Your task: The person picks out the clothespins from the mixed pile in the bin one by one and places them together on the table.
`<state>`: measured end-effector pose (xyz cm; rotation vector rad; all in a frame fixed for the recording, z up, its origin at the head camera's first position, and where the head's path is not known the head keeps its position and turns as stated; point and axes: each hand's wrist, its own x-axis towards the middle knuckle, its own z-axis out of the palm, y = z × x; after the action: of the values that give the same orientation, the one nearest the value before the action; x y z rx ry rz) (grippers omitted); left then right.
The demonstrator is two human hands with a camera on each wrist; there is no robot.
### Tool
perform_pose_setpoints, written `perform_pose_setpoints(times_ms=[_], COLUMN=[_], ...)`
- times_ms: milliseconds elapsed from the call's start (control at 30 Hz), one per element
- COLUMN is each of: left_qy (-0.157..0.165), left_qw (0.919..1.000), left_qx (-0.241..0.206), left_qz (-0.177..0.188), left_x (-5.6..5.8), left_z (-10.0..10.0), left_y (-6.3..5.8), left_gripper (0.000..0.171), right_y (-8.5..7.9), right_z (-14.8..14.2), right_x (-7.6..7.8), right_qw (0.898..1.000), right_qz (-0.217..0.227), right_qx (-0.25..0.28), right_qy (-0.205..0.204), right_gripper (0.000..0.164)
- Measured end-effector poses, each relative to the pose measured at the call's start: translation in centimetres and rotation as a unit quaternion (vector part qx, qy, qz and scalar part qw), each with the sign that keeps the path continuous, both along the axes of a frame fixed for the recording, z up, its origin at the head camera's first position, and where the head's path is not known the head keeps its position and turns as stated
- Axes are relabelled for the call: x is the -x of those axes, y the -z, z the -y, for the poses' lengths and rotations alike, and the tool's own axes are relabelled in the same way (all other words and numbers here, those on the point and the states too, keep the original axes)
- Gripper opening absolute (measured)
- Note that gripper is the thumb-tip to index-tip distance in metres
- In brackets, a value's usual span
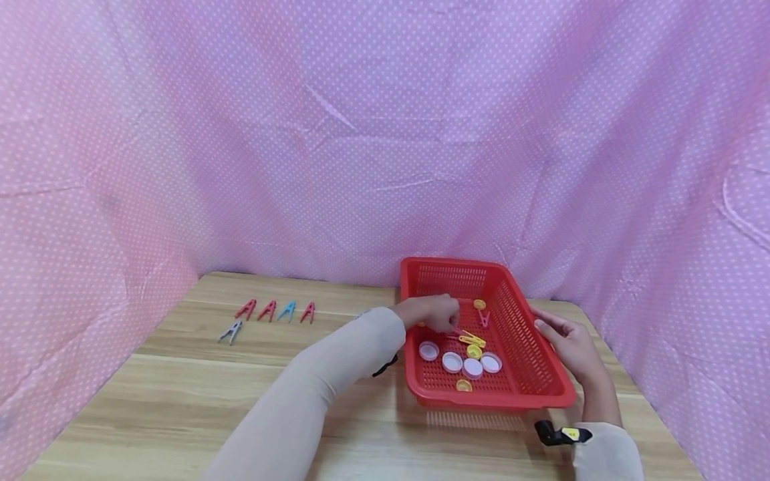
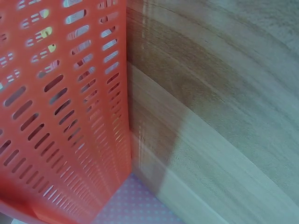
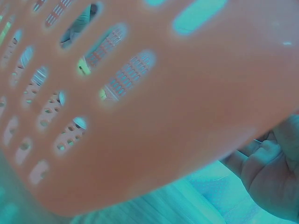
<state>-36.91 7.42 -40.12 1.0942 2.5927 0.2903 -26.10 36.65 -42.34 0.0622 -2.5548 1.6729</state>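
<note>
A red plastic basket (image 1: 415, 374) stands on the right part of the wooden table. My left hand (image 1: 442, 314) reaches inside over its left wall, fingers curled down, and pinches a pink clothespin (image 1: 458, 331). Right beside those fingertips lies a yellow clothespin (image 1: 472, 340); another pink clothespin (image 1: 484, 319) lies farther right. My right hand (image 1: 571, 347) grips the right rim, thumb near the top edge. In the right wrist view, the basket wall (image 3: 163, 126) hides part of that hand (image 3: 275, 172). The left wrist view shows the slotted outer wall (image 2: 60, 116), with the left hand out of sight.
Several white caps (image 1: 452, 362) and yellow caps (image 1: 474, 351) lie on the basket floor. On the table's left side are three red clothespins (image 1: 267, 310), a blue clothespin (image 1: 287, 310) and a grey clothespin (image 1: 231, 332). Pink dotted cloth (image 1: 373, 167) hangs around the table (image 1: 180, 401).
</note>
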Motion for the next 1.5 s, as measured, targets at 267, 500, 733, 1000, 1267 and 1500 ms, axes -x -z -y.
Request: perform_pose_setpoints(times_ms=[267,500,733,1000,1267,1500], left_qy=[-0.011,0.003,0.022,0.034,0.023,0.025], left_qw=[0.9994,0.9994,0.9991,0.999,0.9986,0.9988], left_qx=[-0.003,0.003,0.026,0.015,0.044,0.041], left_qz=[0.033,0.034,0.025,0.023,0.016,-0.013], left_x=[0.05,0.05,-0.02,-0.11,-0.15,-0.1], left_z=[0.1,0.0,-0.36,-0.43,-0.43,-0.3], left_y=[0.07,0.2,0.33,0.29,0.47,0.26], left_gripper=[0.013,0.021,0.018,0.012,0.021,0.018], right_y=[-0.18,-0.2,-0.08,-0.15,-0.07,-0.21], right_z=[0.18,0.12,0.05,0.13,0.22,0.2], right_x=[-0.14,-0.1,-0.01,-0.1,-0.15,-0.21], right_qw=[1.0,1.0,1.0,1.0,1.0,1.0], right_qz=[-0.003,0.0,0.001,0.002,0.003,-0.003], right_qx=[0.002,0.003,0.009,0.005,0.005,0.003], right_qy=[-0.001,0.001,0.0,0.003,0.004,0.003], right_gripper=[0.062,0.063,0.062,0.062,0.061,0.061])
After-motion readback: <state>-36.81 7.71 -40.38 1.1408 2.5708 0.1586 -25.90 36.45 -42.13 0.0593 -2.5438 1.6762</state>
